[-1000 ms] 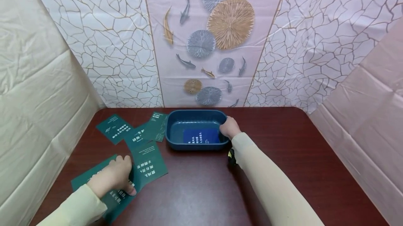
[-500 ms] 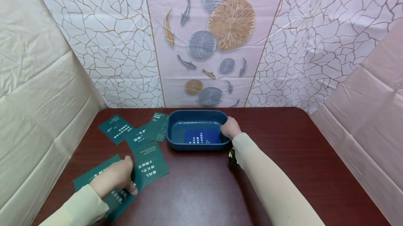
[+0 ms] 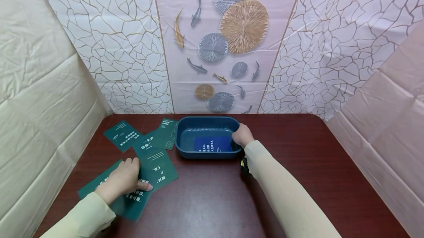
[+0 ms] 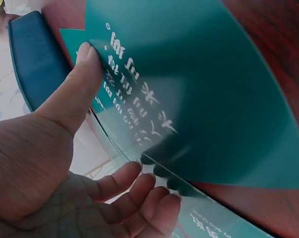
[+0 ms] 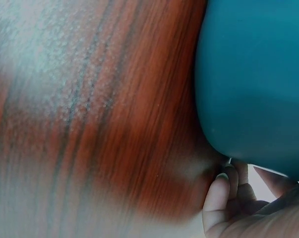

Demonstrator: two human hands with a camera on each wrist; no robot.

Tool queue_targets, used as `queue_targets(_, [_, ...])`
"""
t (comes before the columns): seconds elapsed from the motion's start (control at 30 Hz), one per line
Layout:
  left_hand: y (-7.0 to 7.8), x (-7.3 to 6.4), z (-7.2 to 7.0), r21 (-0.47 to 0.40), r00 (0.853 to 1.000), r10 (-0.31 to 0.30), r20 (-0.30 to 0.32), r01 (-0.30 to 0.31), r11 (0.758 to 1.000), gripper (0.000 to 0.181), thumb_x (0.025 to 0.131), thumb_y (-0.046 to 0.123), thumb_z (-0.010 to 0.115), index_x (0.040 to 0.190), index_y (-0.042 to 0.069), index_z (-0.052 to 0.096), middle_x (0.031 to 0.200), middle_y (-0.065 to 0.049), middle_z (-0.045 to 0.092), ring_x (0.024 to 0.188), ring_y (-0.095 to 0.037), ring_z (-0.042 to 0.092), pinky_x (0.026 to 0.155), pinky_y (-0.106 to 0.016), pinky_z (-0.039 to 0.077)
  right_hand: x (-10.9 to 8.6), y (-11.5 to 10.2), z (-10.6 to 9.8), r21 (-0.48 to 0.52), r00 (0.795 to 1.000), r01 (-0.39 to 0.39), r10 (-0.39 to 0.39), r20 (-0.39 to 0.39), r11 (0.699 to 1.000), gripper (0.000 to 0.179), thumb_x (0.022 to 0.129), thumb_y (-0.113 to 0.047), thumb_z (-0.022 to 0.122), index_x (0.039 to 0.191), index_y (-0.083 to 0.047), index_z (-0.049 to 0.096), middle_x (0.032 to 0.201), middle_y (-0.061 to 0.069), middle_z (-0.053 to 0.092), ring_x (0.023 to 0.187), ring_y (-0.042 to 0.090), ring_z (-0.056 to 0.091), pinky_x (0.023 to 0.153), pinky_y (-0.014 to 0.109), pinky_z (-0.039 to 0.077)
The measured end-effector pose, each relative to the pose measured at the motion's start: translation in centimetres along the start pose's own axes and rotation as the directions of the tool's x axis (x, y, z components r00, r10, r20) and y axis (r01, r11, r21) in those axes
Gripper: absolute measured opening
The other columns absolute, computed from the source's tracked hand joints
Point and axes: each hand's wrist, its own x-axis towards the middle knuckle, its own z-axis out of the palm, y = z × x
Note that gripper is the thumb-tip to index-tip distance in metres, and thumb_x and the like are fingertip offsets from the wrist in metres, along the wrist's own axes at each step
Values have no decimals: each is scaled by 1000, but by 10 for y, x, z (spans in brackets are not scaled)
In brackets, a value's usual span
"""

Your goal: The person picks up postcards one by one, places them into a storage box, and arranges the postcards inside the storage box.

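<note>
My left hand [image 3: 123, 178] holds a green card [image 3: 130, 210] with white printed characters at the front left. In the left wrist view, the thumb lies on its printed face [image 4: 213, 94] and the curled fingers meet its lower edge; the card bends upward. Another green card [image 3: 91, 187] shows beneath that hand. On the right, my other hand [image 3: 243, 135] grips the right end of a dark blue rectangular basin [image 3: 195, 154]. Inside the basin lies a blue card [image 3: 216, 143] with white characters. The right wrist view shows curled fingers against the basin's outer wall [image 5: 253, 89].
Several more green cards lie overlapping left of the basin, among them a near card [image 3: 162, 171], a far-left card [image 3: 122, 136] and one by the basin [image 3: 165, 135]. The dark red wooden table [image 3: 212, 201] ends at a patterned cloth backdrop [image 3: 212, 46].
My left hand has shifted slightly, its thumb moving right and up, and the held green card has turned and risen with it. The right hand stays on the basin.
</note>
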Motion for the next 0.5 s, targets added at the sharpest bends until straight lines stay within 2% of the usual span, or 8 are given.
queue_targets(0.23, [0,7,9,56,991,67,-118,-61,997,95,70,63,76,117,-15,47,93,-21,51,82,-32,49,72,-50,49,-3,-2,-3,-3,1000,7,-7,0,1000,64,95,-2,47,153,-4,19,151,18,32,133,36,37,96,55,42])
queue_targets(0.3, [0,8,10,61,988,74,-134,-67,996,94,71,62,76,117,-15,48,93,-21,51,82,-32,49,71,-50,50,-3,-2,-3,-7,1000,6,-6,1,1000,64,96,-2,47,153,-3,18,152,18,30,134,37,37,96,55,42])
queue_targets(0.4, [-1,9,7,30,992,69,-108,-66,997,98,67,63,78,118,-15,47,93,-21,51,84,-32,49,72,-50,49,-3,-2,-3,-7,1000,3,-3,3,1000,64,96,-2,47,153,-3,19,152,18,31,134,36,36,96,55,42])
queue_targets(0.5, [-3,7,2,4,998,44,-35,-44,999,108,58,63,83,121,-16,44,92,-21,49,86,-35,49,74,-51,48,-3,-1,-1,-4,1000,11,-11,3,1000,63,96,-1,47,153,-3,20,151,18,31,133,36,37,97,55,42])
